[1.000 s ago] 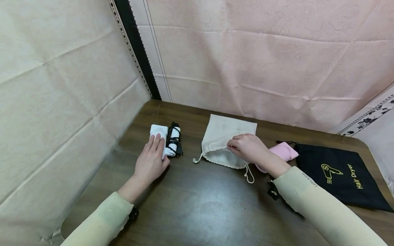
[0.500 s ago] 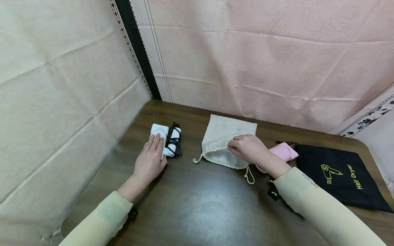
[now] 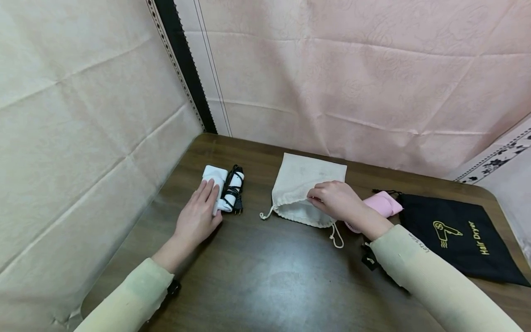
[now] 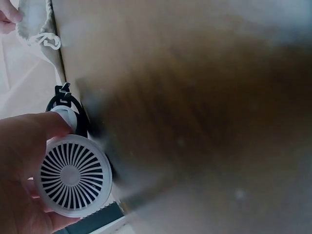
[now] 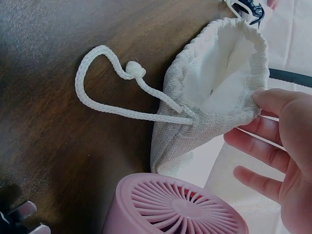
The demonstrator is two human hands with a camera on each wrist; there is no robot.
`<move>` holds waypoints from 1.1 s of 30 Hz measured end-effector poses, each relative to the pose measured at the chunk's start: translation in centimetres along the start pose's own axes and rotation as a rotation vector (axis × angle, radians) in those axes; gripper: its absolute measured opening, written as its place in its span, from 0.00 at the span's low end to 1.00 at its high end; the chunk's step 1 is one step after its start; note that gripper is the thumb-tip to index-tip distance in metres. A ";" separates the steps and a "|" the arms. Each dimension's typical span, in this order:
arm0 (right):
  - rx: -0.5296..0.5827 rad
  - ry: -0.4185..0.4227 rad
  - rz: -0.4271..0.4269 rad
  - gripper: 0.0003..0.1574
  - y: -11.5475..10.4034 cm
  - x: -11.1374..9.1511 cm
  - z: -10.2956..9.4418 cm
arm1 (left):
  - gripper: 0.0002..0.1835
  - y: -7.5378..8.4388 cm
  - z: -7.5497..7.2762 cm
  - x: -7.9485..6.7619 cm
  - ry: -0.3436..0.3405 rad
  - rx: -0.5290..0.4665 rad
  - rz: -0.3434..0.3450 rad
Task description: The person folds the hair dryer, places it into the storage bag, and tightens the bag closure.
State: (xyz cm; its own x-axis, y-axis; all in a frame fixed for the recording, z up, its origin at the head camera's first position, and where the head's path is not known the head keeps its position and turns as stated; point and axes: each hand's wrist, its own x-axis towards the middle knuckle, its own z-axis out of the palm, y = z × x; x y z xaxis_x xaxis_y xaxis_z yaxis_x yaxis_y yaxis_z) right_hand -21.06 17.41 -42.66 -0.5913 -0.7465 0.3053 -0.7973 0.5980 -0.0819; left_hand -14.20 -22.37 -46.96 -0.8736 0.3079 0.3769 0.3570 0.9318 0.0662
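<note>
My left hand [image 3: 196, 216] lies over a white hair dryer [image 3: 215, 173] at the table's left. The left wrist view has its round slotted grille [image 4: 70, 175], with my thumb on one side and fingers curled round the other. A black cord [image 3: 233, 190] is wound about its folded handle. In the middle lies a cream drawstring bag [image 3: 307, 171], mouth facing me and gaping. My right hand [image 3: 334, 199] pinches the right part of its upper rim between thumb and fingers. Inside the bag, the right wrist view shows only pale lining.
Just beyond my right wrist sits a pink hair dryer [image 3: 382, 204], partly covered by that arm. A flat black pouch [image 3: 460, 235] marked "Hair Dryer" lies at the right. Pale curtains [image 3: 365, 92] hang behind the brown table [image 3: 265, 276].
My left hand has slid slightly left along the white hair dryer, whose handle and plug have shifted a little. My right hand keeps its hold on the bag's rim.
</note>
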 end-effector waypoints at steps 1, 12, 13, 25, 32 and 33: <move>0.002 0.000 0.001 0.02 0.0 0.0 -0.1 | 0.39 -0.1 0.0 0.0 -0.006 0.001 -0.001; 0.014 -0.010 0.004 0.03 0.3 0.3 -0.1 | 0.40 -0.6 -0.6 -0.1 -0.091 -0.019 -0.012; 0.013 -0.012 0.005 0.03 0.3 0.3 -0.1 | 0.39 -0.6 -0.6 -0.2 -0.086 -0.023 -0.009; 0.004 -0.033 0.022 0.03 0.2 0.3 -0.2 | 0.32 0.0 -2.3 -0.1 0.003 0.042 0.069; -0.001 -0.013 0.016 0.03 0.5 0.5 -0.4 | 0.31 1.3 -4.0 0.6 0.087 0.012 0.123; -0.001 -0.009 0.016 0.03 0.5 0.5 -0.4 | 0.31 1.6 -4.4 0.8 0.093 0.003 0.133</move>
State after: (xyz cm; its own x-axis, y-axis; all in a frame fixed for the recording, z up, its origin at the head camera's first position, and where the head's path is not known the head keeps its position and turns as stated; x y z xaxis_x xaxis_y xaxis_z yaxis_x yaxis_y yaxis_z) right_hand -21.73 17.43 -42.17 -0.6052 -0.7393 0.2952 -0.7875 0.6102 -0.0862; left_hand -12.83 -21.44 -42.53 -0.7842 0.4097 0.4661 0.4663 0.8846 0.0069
